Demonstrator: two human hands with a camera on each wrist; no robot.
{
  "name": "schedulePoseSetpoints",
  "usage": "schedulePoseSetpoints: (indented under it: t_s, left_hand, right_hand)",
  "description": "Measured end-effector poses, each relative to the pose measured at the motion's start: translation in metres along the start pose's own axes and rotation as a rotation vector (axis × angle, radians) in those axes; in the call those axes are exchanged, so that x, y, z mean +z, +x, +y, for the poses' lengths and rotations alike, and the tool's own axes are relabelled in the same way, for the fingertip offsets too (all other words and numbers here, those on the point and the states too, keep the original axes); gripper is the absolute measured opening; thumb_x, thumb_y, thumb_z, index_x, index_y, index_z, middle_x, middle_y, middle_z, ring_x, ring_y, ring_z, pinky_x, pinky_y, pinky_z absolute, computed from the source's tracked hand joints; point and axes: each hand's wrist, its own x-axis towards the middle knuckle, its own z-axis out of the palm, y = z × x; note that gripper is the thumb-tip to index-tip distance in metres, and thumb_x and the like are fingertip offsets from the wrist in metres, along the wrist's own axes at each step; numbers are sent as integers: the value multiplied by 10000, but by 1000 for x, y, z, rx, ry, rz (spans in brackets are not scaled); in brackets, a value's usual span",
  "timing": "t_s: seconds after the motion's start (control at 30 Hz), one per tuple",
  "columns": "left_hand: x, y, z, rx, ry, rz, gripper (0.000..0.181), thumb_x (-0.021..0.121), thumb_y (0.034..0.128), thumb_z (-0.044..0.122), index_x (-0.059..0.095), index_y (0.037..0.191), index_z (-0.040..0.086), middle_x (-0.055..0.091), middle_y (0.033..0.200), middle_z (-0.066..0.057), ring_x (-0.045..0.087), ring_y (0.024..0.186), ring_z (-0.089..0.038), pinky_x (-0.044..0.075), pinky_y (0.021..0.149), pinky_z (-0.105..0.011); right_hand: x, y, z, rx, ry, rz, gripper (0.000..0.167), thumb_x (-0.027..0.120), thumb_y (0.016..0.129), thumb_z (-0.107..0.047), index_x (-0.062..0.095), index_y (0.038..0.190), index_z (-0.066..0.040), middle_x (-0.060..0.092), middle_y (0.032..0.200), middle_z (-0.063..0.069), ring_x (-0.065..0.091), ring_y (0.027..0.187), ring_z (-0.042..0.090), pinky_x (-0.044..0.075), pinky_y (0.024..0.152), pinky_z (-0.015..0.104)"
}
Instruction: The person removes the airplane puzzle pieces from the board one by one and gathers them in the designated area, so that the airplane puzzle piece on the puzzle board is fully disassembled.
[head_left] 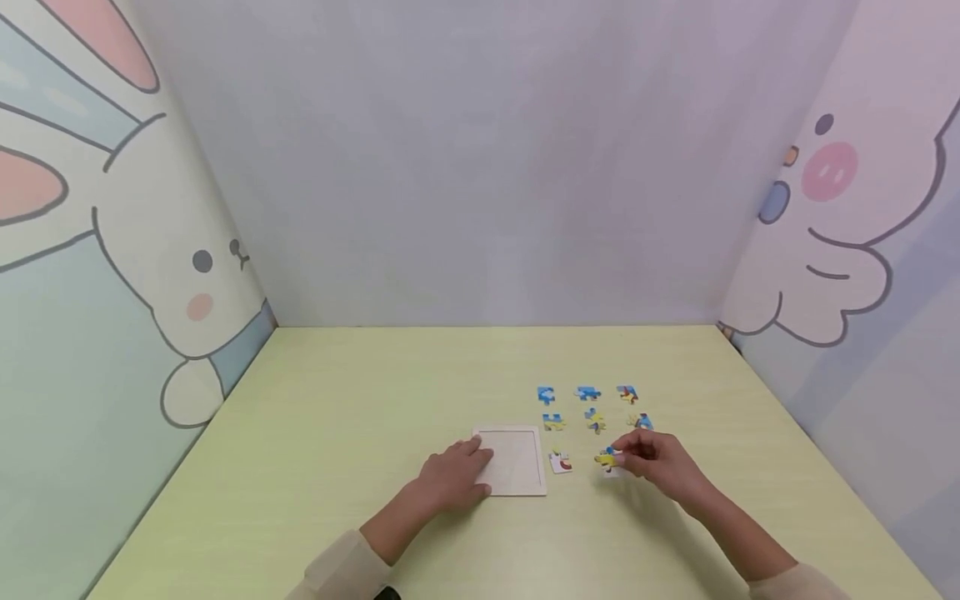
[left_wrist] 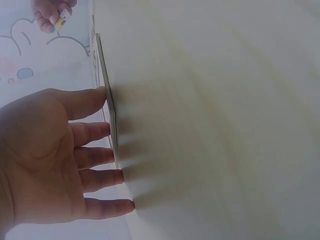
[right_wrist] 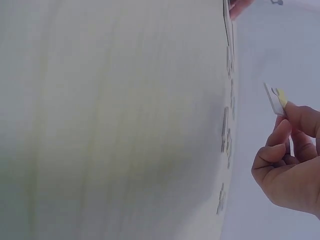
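My left hand (head_left: 456, 477) rests on the left edge of a pale, square puzzle tray (head_left: 543, 479), whose inside is bare. In the left wrist view the fingers of this hand (left_wrist: 47, 160) are straight and spread, with thumb and fingertips against the tray's edge (left_wrist: 109, 97). To the right, my right hand (head_left: 663, 465) pinches a yellow and blue jigsaw piece (head_left: 604, 457) between thumb and fingers. The right wrist view shows that piece (right_wrist: 274, 100) raised above the table and tilted. Beneath it, a white piece (head_left: 611, 472) is partly hidden.
Several loose jigsaw pieces lie in rough rows right of the tray, among them a blue one (head_left: 546, 395), a yellow one (head_left: 553, 422) and a white and red one (head_left: 559, 462). Walls with cartoon animals stand at both sides of the yellow table (head_left: 337, 392).
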Motion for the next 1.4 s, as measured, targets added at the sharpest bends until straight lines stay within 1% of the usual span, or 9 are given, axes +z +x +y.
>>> schedulePoseSetpoints:
  t_s: [0.17, 0.33, 0.47, 0.6, 0.87, 0.97, 1.1, 1.3, 1.4]
  left_hand:
    - [2, 0, 0, 0, 4, -3, 477, 600, 889, 326, 517, 1317, 133, 429, 1389, -90, 405, 1252, -288, 429, 855, -493]
    - [2, 0, -1, -3, 6, -1, 469, 602, 889, 315, 520, 1315, 137, 431, 1388, -86, 405, 1253, -284, 427, 857, -494]
    - [1, 1, -2, -2, 4, 6, 472, 607, 885, 316, 522, 1312, 135, 433, 1386, -89, 405, 1252, -283, 429, 853, -492]
    - [2, 1, -2, 5, 2, 5, 470, 609, 883, 315, 526, 1309, 134, 437, 1382, -92, 408, 1248, -280, 434, 842, -489]
    - [0, 1, -2, 21, 13, 20, 463, 616, 877, 309, 539, 1293, 122, 448, 1367, -98, 426, 1228, -277, 448, 821, -478]
    - [1, 2, -3, 23, 13, 20, 465, 615, 878, 309, 538, 1296, 119, 448, 1368, -99, 427, 1228, -276, 448, 820, -477]
    - [1, 2, -4, 22, 18, 24, 469, 611, 881, 317, 536, 1301, 122, 448, 1370, -98, 427, 1230, -275, 448, 824, -476]
    - [2, 3, -3, 21, 29, 15, 471, 606, 885, 323, 535, 1306, 123, 444, 1375, -97, 425, 1232, -277, 445, 830, -479]
    - [2, 2, -3, 22, 34, 14, 471, 602, 888, 326, 531, 1309, 126, 442, 1377, -95, 424, 1233, -273, 446, 826, -478]
  right_hand:
    - [-13, -2, 8, 44, -23, 49, 258, 670, 863, -166, 628, 1022, 33, 603, 845, 83, 515, 703, 152, 450, 575, 299]
    - [-27, -4, 15, 71, -7, 77, 269, 661, 867, -156, 614, 1029, 54, 561, 773, 77, 473, 639, 142, 408, 526, 291]
    - [-39, -4, 20, 73, 20, 70, 278, 646, 876, -134, 593, 1043, 82, 522, 738, 58, 440, 618, 131, 382, 516, 278]
    - [-49, -4, 25, 84, 22, 56, 278, 632, 885, -121, 584, 1050, 97, 505, 728, 48, 425, 607, 123, 376, 519, 273]
    - [-60, -1, 34, 118, 32, 41, 280, 623, 889, -122, 579, 1051, 101, 509, 754, 51, 419, 609, 140, 364, 511, 266]
    - [-62, 2, 40, 143, -9, 59, 272, 633, 883, -134, 593, 1045, 81, 540, 766, 44, 438, 610, 152, 381, 513, 266]
    - [-62, 7, 45, 153, -98, 78, 251, 633, 881, -140, 611, 1031, 60, 562, 767, 45, 461, 609, 183, 400, 511, 279]
    - [-60, 14, 50, 159, -206, 80, 165, 623, 864, -63, 629, 980, 54, 567, 790, 52, 483, 633, 190, 428, 541, 284]
    - [-58, 16, 50, 160, -240, 82, 130, 628, 851, -33, 636, 951, 50, 570, 800, 53, 485, 644, 187, 432, 550, 281]
